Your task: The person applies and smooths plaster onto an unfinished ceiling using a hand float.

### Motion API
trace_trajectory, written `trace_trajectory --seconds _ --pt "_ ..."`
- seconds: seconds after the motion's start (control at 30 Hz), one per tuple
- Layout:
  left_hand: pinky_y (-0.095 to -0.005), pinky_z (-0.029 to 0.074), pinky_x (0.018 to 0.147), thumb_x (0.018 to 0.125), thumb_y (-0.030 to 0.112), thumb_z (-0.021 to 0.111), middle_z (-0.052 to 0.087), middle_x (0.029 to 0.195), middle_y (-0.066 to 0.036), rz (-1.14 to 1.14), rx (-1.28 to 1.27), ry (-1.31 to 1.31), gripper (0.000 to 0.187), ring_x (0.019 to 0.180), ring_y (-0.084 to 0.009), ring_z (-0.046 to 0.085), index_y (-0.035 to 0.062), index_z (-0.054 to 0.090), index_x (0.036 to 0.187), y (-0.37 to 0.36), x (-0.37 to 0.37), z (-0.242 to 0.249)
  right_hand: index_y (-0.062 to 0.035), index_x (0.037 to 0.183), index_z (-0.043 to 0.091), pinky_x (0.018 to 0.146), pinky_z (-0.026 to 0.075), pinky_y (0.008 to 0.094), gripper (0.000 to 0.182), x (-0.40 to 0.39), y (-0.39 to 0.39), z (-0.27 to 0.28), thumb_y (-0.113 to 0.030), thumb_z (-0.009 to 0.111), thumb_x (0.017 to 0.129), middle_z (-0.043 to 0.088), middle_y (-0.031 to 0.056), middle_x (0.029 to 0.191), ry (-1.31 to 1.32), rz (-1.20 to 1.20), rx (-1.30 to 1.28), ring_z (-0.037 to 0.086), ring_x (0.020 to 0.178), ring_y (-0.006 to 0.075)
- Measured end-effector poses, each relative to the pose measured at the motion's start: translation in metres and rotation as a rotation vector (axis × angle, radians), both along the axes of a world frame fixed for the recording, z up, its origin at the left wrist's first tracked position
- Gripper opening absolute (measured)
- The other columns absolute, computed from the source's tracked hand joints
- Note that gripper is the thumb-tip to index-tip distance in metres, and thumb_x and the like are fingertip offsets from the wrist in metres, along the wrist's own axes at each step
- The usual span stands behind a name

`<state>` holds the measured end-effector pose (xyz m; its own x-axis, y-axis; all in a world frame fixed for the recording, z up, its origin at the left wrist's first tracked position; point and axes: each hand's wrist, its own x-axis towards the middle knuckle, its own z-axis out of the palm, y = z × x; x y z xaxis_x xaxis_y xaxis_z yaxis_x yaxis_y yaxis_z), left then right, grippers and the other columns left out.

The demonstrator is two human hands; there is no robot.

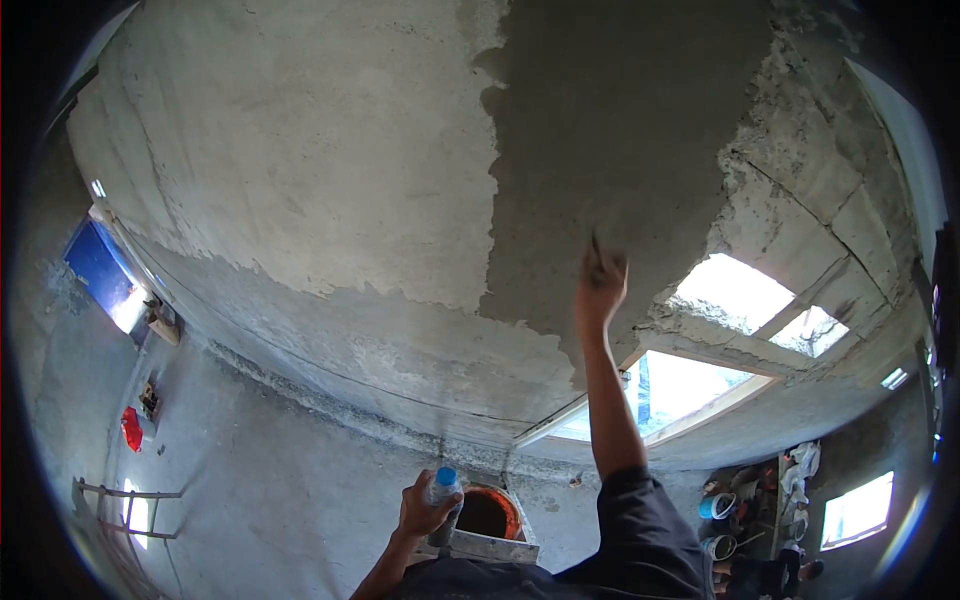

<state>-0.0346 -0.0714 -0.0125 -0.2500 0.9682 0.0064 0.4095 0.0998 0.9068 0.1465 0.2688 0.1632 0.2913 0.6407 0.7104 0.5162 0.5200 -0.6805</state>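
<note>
The left hand grips one bottle, its fingers wrapped around the smooth, see-through plastic; the round cap is blue. The bottle stands upright just in front of one round bucket with an orange inside wall and dark grey contents. The bucket rests on a flat, grey-smeared surface. A dark cloth sleeve covers the upper right arm.

The right hand is raised in front of the wall, its fingers curled in and pinching one thin, dark tool; blur hides the exact shape. Behind it spreads one dark, damp-looking patch of fairly smooth plaster with ragged edges. Paler, dry plaster lies to its left, while the strip to its right is rough and cracked.

Three bright openings pierce the wall, the lowest edged by a straight frame. Farther off, two round buckets stand on the right; on the left are one crumpled red thing and one ladder-like frame of thin bars.
</note>
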Motion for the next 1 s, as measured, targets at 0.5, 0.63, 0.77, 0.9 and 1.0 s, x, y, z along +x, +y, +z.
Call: trace_trajectory --seconds 0.5,0.63,0.77,0.9,1.0 --pt "-0.0401 0.053 0.068 0.07 0.04 0.076 0.066 0.081 -0.014 0.073 -0.048 -0.06 0.05 0.078 -0.0326 0.067 0.0055 0.053 0.098 0.002 -0.042 -0.012 -0.0059 0.127 0.051 0.101 0.041 0.0436 0.053 -0.089 0.061 -0.018 0.006 0.053 0.075 0.049 0.0159 0.131 -0.576 0.356 0.407 0.043 0.124 0.0367" --pt "-0.0398 0.053 0.067 0.07 0.041 0.076 0.066 0.081 -0.015 0.064 -0.108 -0.05 0.051 0.078 -0.033 0.067 0.0052 0.053 0.097 0.002 -0.046 -0.011 -0.0049 0.125 0.052 0.101 0.04 0.0451 0.05 -0.068 0.074 0.068 0.006 0.055 0.076 0.05 0.0172 0.129 -0.478 -0.033 0.642 0.043 0.124 0.037" --pt "-0.0393 0.052 0.067 0.07 0.04 0.077 0.066 0.08 -0.015 0.037 -0.024 0.006 0.051 0.077 -0.0329 0.067 0.0051 0.053 0.098 0.007 -0.047 -0.013 -0.0052 0.124 0.053 0.101 0.04 0.044 0.05 -0.062 0.093 0.072 0.004 0.058 0.075 0.05 0.0149 0.131 -0.532 -0.14 0.658 0.043 0.124 0.0366" --pt "-0.0386 0.052 0.066 0.07 0.041 0.077 0.066 0.08 -0.015 0.039 -0.054 -0.032 0.051 0.077 -0.0326 0.067 0.0054 0.053 0.098 0.008 -0.046 -0.009 -0.0093 0.126 0.052 0.101 0.042 0.0415 0.054 -0.061 0.11 -0.065 0.003 0.058 0.073 0.047 0.0112 0.134 -0.876 0.154 0.466 0.043 0.125 0.0354" --pt "-0.0376 0.052 0.064 0.07 0.042 0.076 0.065 0.077 -0.013 0.064 -0.018 -0.027 0.051 0.073 -0.03 0.067 0.0059 0.053 0.097 0.009 -0.046 -0.01 -0.0103 0.128 0.051 0.103 0.04 0.0408 0.065 -0.061 0.076 -0.085 0.01 0.057 0.067 0.046 0.0107 0.136 -0.84 0.274 0.369 0.042 0.125 0.0353"
